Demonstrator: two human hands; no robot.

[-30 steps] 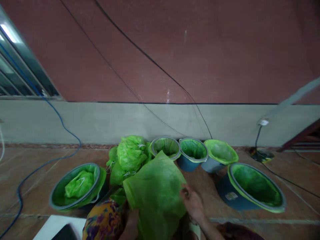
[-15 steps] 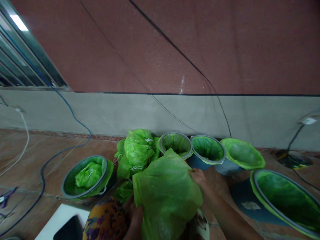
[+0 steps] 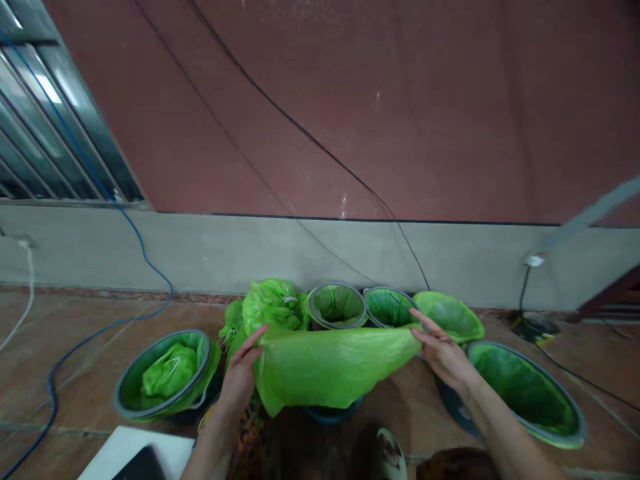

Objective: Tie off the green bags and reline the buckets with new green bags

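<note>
Below both hands, a bucket [image 3: 327, 413] (mostly hidden) — fingers pinch the green bag [image 3: 330, 363] taut.

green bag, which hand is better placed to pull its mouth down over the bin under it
Probably neither alone. The left hand and right hand each hold one end of the green bag, stretched above a bin that barely shows. The right is slightly higher; both likely lower together.

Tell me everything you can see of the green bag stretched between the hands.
The green bag is thin, translucent lime plastic, slightly crinkled. It is pulled wide and taut along its top edge, its body hanging loose over a dark bucket mostly hidden beneath. The left hand pinches its left end, the right hand its right end. It sits in front of the lined buckets by the wall.
</note>
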